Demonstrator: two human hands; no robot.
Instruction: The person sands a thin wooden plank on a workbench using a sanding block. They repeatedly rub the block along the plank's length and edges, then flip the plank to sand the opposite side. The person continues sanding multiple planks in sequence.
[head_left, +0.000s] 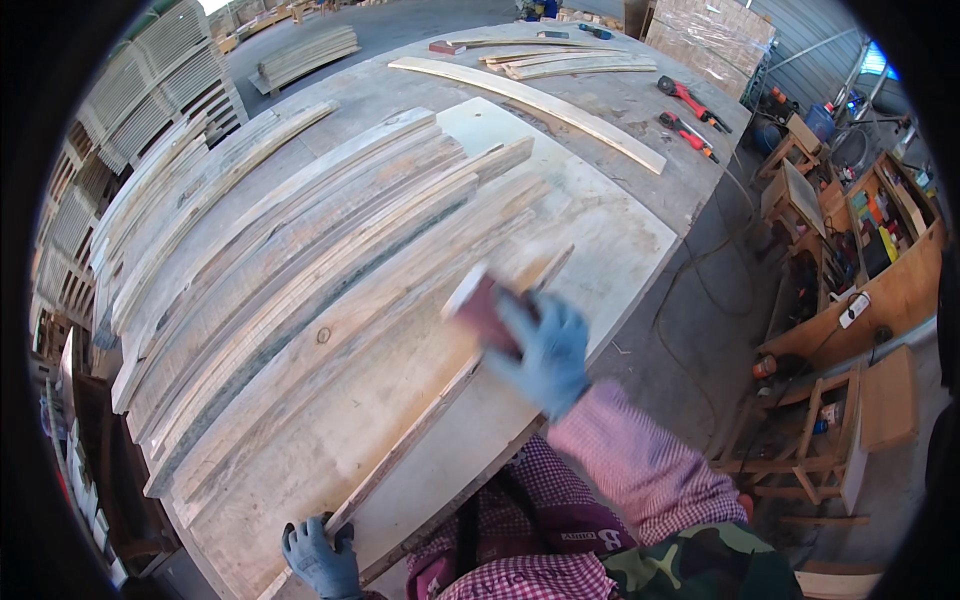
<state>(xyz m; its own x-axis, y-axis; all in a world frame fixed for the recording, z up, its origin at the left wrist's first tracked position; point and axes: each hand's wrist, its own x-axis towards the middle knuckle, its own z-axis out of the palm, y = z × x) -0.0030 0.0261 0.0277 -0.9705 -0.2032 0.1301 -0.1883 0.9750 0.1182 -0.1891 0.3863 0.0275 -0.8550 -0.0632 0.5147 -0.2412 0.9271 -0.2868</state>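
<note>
My right hand (547, 349), in a blue glove, grips a reddish-brown block (480, 311) that looks like a sanding block with a pale face; motion blurs both. The block is over a narrow wooden strip (420, 412) that runs diagonally along the near side of the worktable. Whether it touches the wood cannot be told. My left hand (322, 562), gloved too, holds the strip near its lower-left end, fingers on one side and thumb on the other. Beyond the strip, several rough wooden boards (330, 330) lie side by side on a pale sheet (607, 225).
Farther back on the table are a long pale slat (540, 97), several stacked slats (570, 64) and two red power tools (690, 101) (686, 135). A cable (660, 322) trails across the floor at right, near a wooden tool bin (885, 300). Pallet stacks (157, 82) stand at left.
</note>
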